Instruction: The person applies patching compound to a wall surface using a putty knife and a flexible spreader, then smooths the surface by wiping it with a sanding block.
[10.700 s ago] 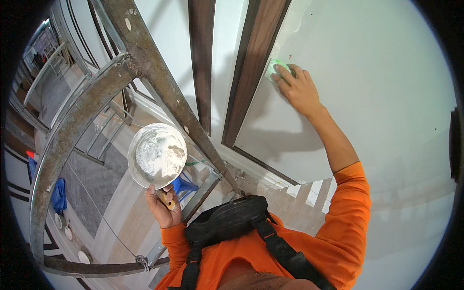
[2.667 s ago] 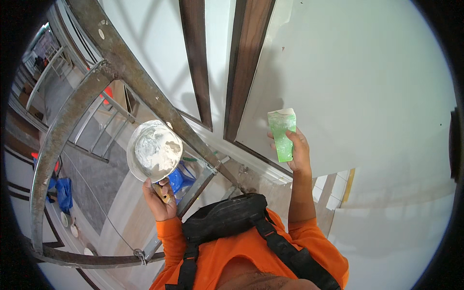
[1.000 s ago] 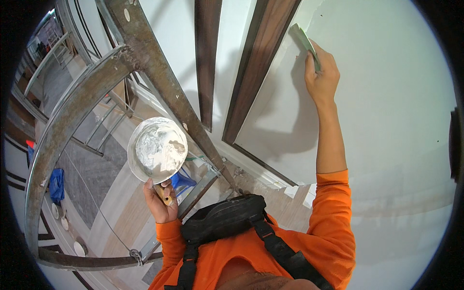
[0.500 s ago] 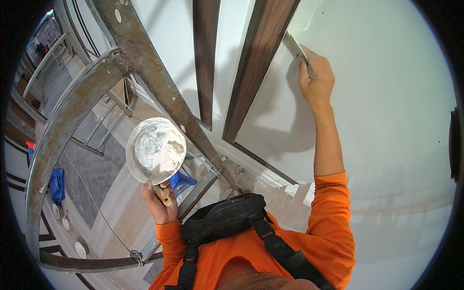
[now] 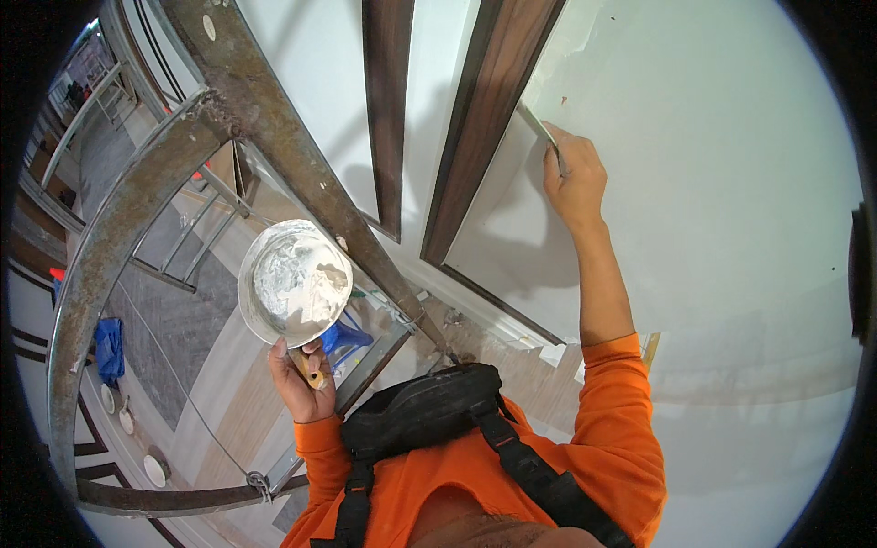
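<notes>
**Scraper on wall, putty pan held low**

R hand (image 5: 574,178) is up against the white wall (image 5: 713,228), fingers curled tight round a scraper (image 5: 539,130). Blade seen edge-on, a thin pale strip, so can't tell its colour or width. Blade tip sits just beside the dark wood trim (image 5: 493,110), touching the wall or v. near it; can't tell which. R forearm runs straight down from the hand to an orange sleeve (image 5: 621,411).

L hand (image 5: 300,384) is low, near the chest, fist closed on a short wooden handle (image 5: 309,365). Handle carries a round pan (image 5: 294,281), held roughly flat, inside smeared w/ white putty. Pan is well apart from the scraper, left of and below it.

A second strip of wood trim (image 5: 388,100) runs beside the first, white wall between them. Rusty scaffold pipes (image 5: 274,119) cross diagonally behind the pan; one curved pipe (image 5: 110,274) sweeps down the left. Black chest bag (image 5: 420,416) w/ straps over the orange shirt. Far below: grey and beige floor (image 5: 201,365), a blue cloth (image 5: 108,333), something blue (image 5: 343,336) just under the pan, a few round white lids (image 5: 155,468).
</notes>
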